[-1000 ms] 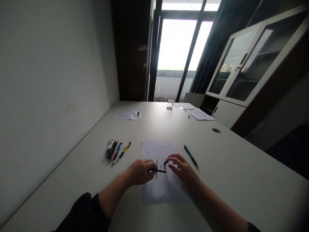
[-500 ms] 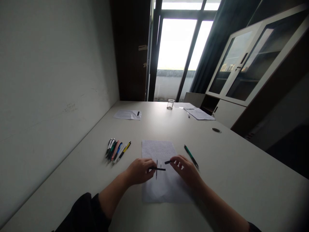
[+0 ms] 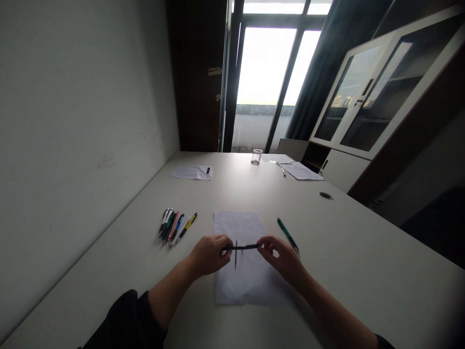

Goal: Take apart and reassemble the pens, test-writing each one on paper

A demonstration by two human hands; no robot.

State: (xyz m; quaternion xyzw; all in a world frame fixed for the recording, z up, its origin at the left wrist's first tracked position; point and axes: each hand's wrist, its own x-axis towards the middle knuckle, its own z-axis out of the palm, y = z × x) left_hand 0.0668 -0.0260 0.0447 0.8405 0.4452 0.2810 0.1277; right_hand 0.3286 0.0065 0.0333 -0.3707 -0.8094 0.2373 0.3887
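Observation:
My left hand (image 3: 211, 254) is closed around one end of a slim black pen barrel (image 3: 238, 248), which points right. My right hand (image 3: 281, 256) pinches a short, thicker black pen cap (image 3: 251, 246) between thumb and fingertips. Barrel and cap lie end to end and look to be in contact; whether one sits inside the other I cannot tell. Below them a thin dark stick like a pen refill (image 3: 236, 261) lies lengthwise on the lined paper (image 3: 240, 220). A small pale piece on the paper is mostly hidden behind the pen parts.
Several pens (image 3: 173, 228) lie bunched on the left of the table. A green pen (image 3: 288, 235) lies right of the paper. Farther back are a sheet (image 3: 192, 172), a clear glass (image 3: 256, 156) and stacked papers (image 3: 301, 171). A cable hole (image 3: 325, 196) sits at right.
My left hand has lifted the barrel slightly, and its free end now meets the cap in my right hand. Before, the two pieces were apart. The pens on the table have stayed put.

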